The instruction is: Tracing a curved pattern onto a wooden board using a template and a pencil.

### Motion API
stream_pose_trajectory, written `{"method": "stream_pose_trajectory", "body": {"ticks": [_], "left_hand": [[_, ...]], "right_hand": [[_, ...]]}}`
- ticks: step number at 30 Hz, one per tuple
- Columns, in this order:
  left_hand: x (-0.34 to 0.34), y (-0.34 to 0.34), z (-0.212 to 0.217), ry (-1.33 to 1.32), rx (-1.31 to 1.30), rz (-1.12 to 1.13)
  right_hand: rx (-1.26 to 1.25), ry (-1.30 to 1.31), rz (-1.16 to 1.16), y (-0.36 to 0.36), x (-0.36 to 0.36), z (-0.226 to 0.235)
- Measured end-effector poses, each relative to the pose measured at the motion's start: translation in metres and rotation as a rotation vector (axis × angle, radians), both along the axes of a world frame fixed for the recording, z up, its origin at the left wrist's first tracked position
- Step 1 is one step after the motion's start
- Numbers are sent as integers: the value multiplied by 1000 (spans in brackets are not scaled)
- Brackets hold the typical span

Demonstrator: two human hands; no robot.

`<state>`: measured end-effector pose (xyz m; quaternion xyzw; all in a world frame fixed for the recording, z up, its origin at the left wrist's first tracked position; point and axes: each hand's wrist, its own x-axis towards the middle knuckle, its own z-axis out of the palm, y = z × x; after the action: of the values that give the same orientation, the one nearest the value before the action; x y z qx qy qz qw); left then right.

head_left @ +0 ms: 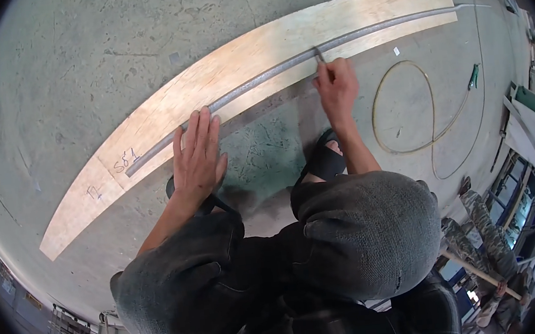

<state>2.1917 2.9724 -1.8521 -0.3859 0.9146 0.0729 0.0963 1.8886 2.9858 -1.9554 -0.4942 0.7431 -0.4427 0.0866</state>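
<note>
Fingers of our left hand point(196, 153) lie spread and flat, open, pressing down on the near edge of a long plywood board point(165, 109) and on the grey metal bar point(259, 77) that runs along it. Our right hand point(335, 85) is closed around a thin marking tool point(319, 55), pinched between the fingertips, its tip touching the bar further to the right.

Under both hands the bar lies lengthwise on the board, reaching from near the board's left part to just past its right end. The board itself lies flat on the concrete floor point(76, 50), with some handwritten marks near its left end.

Nearer to us, our knees in dark grey trousers point(364, 235) fill the lower middle of the view, and a black sandal point(326, 158) shows just below the right wrist, on the floor.

Further right, a yellowish hose point(403, 105) loops on the floor, well apart from the board, with a small green tool point(474, 76) beside it. At the lower right another person in patterned trousers point(487, 236) stands near metal frames point(522, 207).
</note>
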Motion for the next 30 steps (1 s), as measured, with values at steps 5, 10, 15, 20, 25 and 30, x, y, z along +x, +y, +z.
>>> {"method": "stream_pose_trajectory", "body": {"ticks": [5,10,15,20,25,30], "left_hand": [[-2,6,-7,59,38,31],[10,9,-11,49,55,55],[4,3,-15,90,135,-4],[-2,-5,-18,80,166,-25],[-2,-6,-23,106,193,-38],[-3,-5,-21,78,188,-50]], "right_hand": [[-52,197,207,5,41,-4],[-58,123,360,2,68,11],[94,101,24,7,31,-3],[-37,143,415,18,81,1],[-7,190,168,11,41,-16],[23,244,196,16,73,-11]]}}
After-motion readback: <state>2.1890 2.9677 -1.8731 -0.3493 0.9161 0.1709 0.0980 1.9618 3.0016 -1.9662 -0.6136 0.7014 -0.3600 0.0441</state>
